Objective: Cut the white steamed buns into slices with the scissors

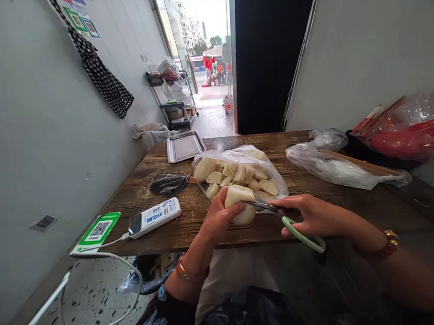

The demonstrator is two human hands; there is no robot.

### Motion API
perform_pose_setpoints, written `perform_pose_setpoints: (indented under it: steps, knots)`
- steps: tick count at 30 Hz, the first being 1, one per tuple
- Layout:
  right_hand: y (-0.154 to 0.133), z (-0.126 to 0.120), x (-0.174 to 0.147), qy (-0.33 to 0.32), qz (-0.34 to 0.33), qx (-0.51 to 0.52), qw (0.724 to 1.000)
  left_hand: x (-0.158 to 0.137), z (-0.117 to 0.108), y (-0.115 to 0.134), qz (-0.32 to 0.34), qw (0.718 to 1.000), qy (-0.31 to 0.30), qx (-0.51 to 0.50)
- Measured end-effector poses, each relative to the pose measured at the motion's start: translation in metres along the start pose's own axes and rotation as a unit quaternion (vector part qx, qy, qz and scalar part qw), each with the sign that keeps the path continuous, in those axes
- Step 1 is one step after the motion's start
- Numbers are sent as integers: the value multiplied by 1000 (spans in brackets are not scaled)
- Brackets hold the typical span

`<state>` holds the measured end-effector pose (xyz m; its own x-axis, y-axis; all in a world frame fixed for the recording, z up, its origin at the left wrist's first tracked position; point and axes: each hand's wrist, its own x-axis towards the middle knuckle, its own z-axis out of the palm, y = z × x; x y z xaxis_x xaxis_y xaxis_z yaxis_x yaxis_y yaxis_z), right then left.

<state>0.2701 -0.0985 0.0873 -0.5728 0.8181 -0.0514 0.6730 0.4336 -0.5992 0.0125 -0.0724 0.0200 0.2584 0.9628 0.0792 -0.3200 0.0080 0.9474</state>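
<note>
Over the near edge of the table, my left hand [220,213] grips a pale steamed bun [245,216], its thumb pressed on the near side. My right hand [304,212] holds scissors [302,235] with light green handles. The scissors' blades reach left to the bun and touch it around its middle; whether they are closed cannot be made out. Just behind the bun lies a clear plastic bag [251,154], its mouth facing me. Cut bread pieces [240,173] are heaped in it, some with a holed, porous cut face.
A metal tray [185,146] and a dark cloth [169,184] lie left of the bag. Nearer stand a white device [157,217] with a cable and a green QR card [98,230]. Plastic-wrapped sticks [346,165] lie right; a cart [173,93] stands by the doorway.
</note>
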Motion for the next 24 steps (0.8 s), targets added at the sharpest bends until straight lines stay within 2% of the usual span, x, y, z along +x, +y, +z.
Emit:
perform_pose_setpoints:
  steps: [10,15,19,24]
  knots:
    - [16,18,-3,54,-19,14,998,1,-4,0,-7,1000,-7,-12]
    - [16,27,-6,93,11,11,996,0,-7,0,-26,999,-26,-39]
    - [14,28,-10,96,35,30,994,-1,-6,-1,-35,999,-19,-36]
    - [13,26,-13,87,36,59,994,0,-4,-3,-35,999,-25,-26]
